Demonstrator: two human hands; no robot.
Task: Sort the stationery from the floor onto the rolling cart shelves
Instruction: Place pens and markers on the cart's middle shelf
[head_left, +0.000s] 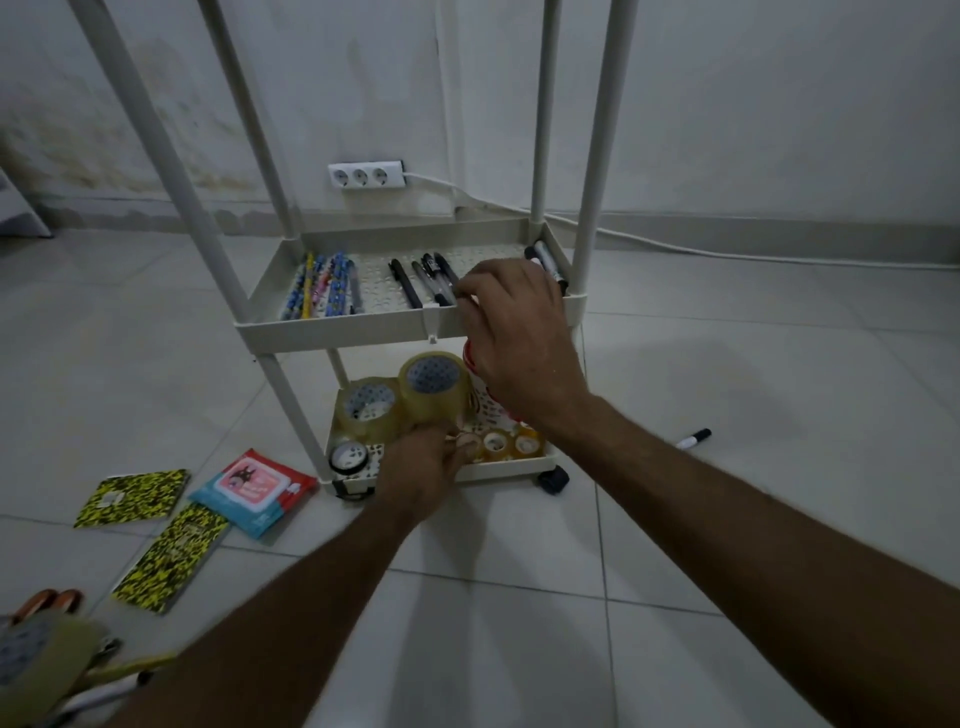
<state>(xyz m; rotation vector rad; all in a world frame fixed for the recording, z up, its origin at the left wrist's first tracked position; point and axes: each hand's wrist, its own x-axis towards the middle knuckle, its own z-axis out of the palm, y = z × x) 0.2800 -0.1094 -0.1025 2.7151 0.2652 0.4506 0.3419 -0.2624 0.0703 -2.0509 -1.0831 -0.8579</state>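
The white rolling cart stands in front of me. Its middle shelf holds patterned pencils, black pens and markers. On the bottom shelf are two large clear tape rolls, a small black-edged roll and several small amber rolls. My left hand pinches a small tape roll at the bottom shelf's front. My right hand hovers with curled fingers at the middle shelf's front rim by the pens. A red and white thing shows under its palm, mostly hidden.
On the floor at left lie two yellow-black notebooks and a red-blue pack. A black marker lies right of the cart. Blurred items sit at the bottom left. A power strip and its cable run along the wall.
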